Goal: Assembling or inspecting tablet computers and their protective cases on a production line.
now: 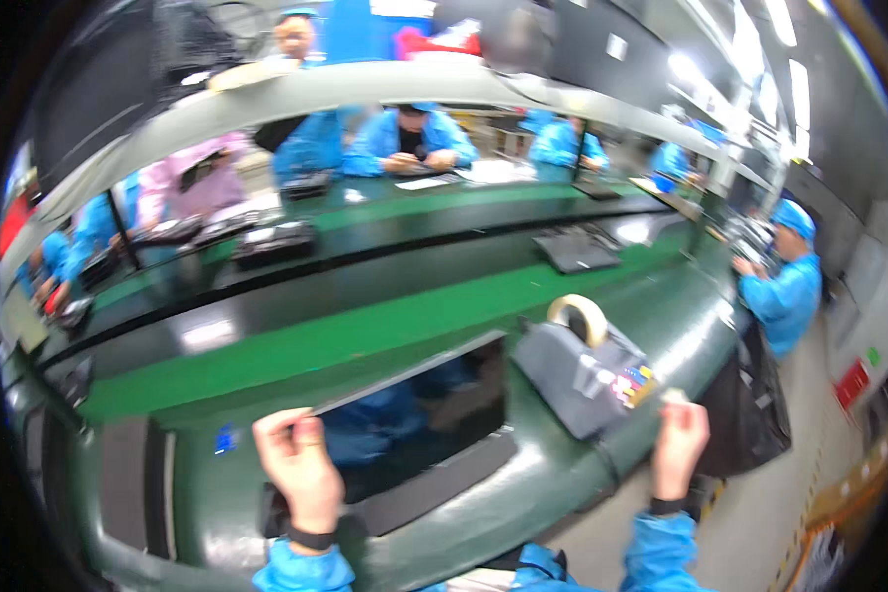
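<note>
A dark glossy flat panel with a thin silvery edge rests on the green bench, reflecting blue clothing. My left hand is at the panel's left end, thumb and fingers pinched together by its upper corner. Whether they grip the panel or something thin on it, I cannot tell. Out to the right, beyond the bench edge, my right hand is raised and closed. A small pale piece, blurred, sticks up from its fingertips. Below the panel runs a dark grey strip.
A grey tape dispenser with a cream tape roll stands right of the panel. A dark flat piece and a small blue item lie left. A black bag hangs at right. Co-workers in blue sit across the bench.
</note>
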